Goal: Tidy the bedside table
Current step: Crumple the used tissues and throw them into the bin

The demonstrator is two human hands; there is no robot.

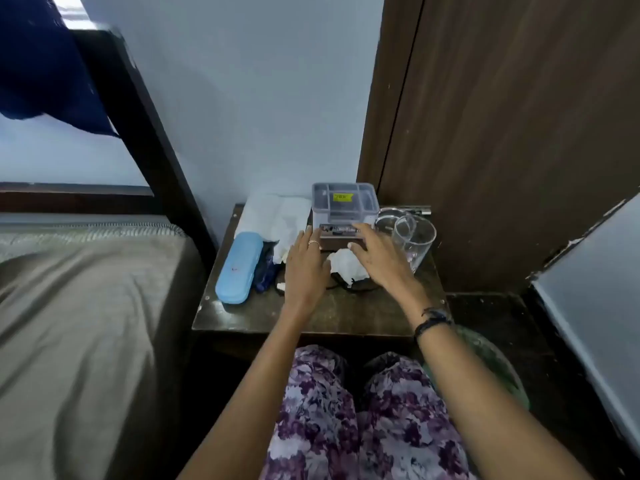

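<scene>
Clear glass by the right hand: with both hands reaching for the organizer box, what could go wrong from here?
1. The clear glass stands close beside the right hand, near the bedside table edge; a sideways sweep could knock it over or off.
2. The organizer box sits on another box; pulling it might tip the stack.
3. The crumpled tissue lies between the right hand and left hand and could get dragged onto the floor.

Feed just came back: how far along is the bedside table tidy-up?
Early. Nothing looks done. Both the left hand and right hand reach toward the clear box, holding nothing. Left to do: crumpled tissue, white cloth, blue case and glass lie scattered on the table.
</scene>
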